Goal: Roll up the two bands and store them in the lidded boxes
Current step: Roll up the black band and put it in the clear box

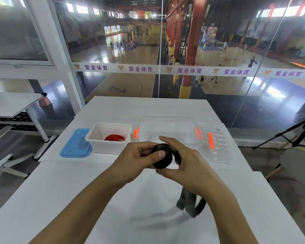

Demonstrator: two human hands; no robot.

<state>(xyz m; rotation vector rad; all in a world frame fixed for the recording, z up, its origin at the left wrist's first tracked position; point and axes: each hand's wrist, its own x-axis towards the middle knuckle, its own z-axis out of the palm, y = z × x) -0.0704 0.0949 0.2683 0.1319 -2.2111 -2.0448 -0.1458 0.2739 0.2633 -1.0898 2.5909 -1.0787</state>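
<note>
Head view: black band [163, 158], tightly coiled.

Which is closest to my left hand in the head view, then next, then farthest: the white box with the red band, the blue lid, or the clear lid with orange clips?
From the left hand:
1. White box, just beyond it, slightly left, red band inside.
2. Blue lid, farther left, beside the box.
3. Clear lid, far right, past the right hand.

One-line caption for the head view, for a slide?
Both hands roll the black band; red band sits in the white box.
</note>
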